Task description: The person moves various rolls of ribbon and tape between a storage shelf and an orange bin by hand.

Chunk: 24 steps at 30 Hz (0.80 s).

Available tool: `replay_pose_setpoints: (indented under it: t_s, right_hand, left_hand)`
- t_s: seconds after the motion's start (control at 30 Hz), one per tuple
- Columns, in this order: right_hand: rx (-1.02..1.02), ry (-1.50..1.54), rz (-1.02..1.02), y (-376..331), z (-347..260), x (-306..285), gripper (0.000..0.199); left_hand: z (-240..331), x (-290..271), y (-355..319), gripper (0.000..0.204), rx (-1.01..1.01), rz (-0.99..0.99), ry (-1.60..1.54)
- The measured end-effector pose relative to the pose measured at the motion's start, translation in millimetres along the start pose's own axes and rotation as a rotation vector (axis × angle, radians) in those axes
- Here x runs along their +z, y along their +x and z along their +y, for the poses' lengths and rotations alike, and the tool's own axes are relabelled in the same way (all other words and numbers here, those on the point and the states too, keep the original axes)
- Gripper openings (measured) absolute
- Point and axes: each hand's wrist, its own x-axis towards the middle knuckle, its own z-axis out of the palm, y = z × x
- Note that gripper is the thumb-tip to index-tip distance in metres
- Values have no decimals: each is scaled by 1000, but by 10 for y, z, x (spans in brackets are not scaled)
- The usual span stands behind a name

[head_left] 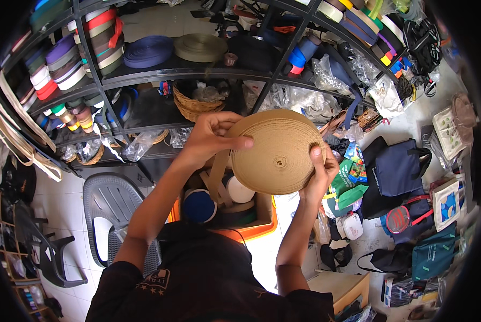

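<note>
A large flat roll of tan webbing (pixel 283 139) is held up between my two hands, its coiled side facing me. My left hand (pixel 213 137) grips the upper left of the roll, thumb across its face. The right side is held by my right hand (pixel 322 169), thumb on the coil and fingers behind, mostly hidden. A loose tan strap end (pixel 214 174) hangs below my left hand. Beneath the roll, an orange tray (pixel 262 232) with a cardboard box in it carries a blue roll (pixel 199 206), a white roll (pixel 239 190) and a dark roll.
Black shelves (pixel 165 76) ahead hold many webbing rolls, including a purple roll (pixel 148 52) and an olive roll (pixel 200 48), plus a wicker basket (pixel 193 103). A grey plastic chair (pixel 109 201) stands at left. Fabric bags (pixel 398 166) and pouches crowd the right.
</note>
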Motion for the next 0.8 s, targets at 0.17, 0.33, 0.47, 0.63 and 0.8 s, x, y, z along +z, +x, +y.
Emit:
replay_pose_setpoints:
  t_s: [0.17, 0.33, 0.47, 0.63, 0.8]
  right_hand:
    - [64, -45, -174, 76, -119, -51, 39]
    - [119, -203, -279, 117, -270, 39, 38]
    - [-27, -234, -158, 116, -225, -25, 39]
    - [-117, -144, 5, 129, -267, 7, 41]
    - [-198, -62, 160, -12, -123, 210, 41]
  left_hand:
    - [55, 38, -20, 42, 18, 17, -20]
    - [5, 110, -15, 36, 82, -8, 132]
    - [-75, 107, -41, 47, 152, 111, 755]
    - [-205, 88, -66, 47, 252, 95, 650]
    - [-357, 300, 1, 48, 241, 148, 280]
